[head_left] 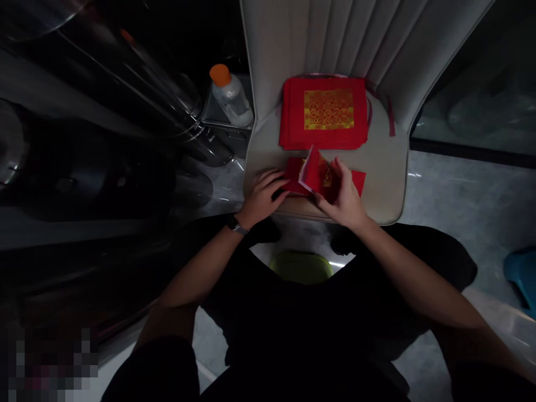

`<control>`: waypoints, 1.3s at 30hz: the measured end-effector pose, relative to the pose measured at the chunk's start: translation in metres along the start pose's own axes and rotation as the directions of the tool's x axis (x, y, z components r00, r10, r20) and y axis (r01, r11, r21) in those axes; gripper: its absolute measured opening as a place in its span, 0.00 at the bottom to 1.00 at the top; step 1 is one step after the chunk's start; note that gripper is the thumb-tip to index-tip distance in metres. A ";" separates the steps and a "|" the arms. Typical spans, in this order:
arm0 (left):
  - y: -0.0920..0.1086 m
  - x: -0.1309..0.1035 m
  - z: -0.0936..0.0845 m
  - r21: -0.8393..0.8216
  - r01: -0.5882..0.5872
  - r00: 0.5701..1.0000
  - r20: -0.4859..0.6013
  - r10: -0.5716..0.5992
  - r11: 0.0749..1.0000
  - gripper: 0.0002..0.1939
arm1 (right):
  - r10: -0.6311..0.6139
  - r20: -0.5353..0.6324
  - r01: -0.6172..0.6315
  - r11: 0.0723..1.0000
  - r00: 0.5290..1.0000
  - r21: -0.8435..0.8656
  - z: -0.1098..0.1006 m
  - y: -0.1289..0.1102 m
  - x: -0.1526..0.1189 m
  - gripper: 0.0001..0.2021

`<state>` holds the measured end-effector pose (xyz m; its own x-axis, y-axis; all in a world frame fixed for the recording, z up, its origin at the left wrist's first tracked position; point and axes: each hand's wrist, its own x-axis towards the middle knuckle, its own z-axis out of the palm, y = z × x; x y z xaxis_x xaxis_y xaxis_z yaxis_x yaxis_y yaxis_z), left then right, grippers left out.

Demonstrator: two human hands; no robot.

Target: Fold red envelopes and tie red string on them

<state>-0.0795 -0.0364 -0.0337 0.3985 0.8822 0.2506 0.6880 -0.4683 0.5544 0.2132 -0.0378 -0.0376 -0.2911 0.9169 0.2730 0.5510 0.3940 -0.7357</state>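
Note:
A stack of red packets point(288, 125) with a gold patterned panel lies toward the back of a pale chair seat point(387, 184). In front of it my right hand point(345, 198) grips a red packet point(315, 170) with gold print, tilted up and showing a pale edge. Beneath that, another red piece point(359, 180) lies flat near the seat's front edge. My left hand point(264, 192), with a dark band on its wrist, rests at the left end of the lower red piece, its fingers spread and slightly blurred.
On a dark tray left of the chair stands a clear bottle point(234, 100) with an orange cap. A yellow-green container point(301, 267) is on the floor below the seat. Something blue point(521, 276) is at the right edge. Dark shiny equipment fills the left side.

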 end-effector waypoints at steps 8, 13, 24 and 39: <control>-0.009 0.007 0.009 0.006 -0.014 1.000 0.019 0.014 1.000 0.15 | -0.066 0.134 0.080 0.991 0.989 -0.103 -0.005 -0.004 -0.007 0.37; -0.013 0.008 0.009 0.009 -0.014 0.999 0.052 0.013 1.000 0.17 | -0.138 0.257 0.191 0.962 0.957 -0.194 0.005 -0.010 0.000 0.32; -0.014 0.006 0.008 0.014 -0.059 0.998 0.034 0.059 0.998 0.28 | -0.224 0.337 0.305 0.929 0.914 -0.208 0.007 -0.003 0.011 0.21; -0.010 0.013 0.001 -0.063 -0.012 0.999 -0.051 0.009 0.998 0.15 | -0.159 0.315 0.252 0.926 0.936 -0.280 0.010 -0.005 0.017 0.23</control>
<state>-0.0803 -0.0203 -0.0370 0.3733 0.8794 0.2955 0.6438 -0.4749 0.6000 0.1978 -0.0246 -0.0352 -0.6065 0.7750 0.1776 0.6557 0.6139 -0.4395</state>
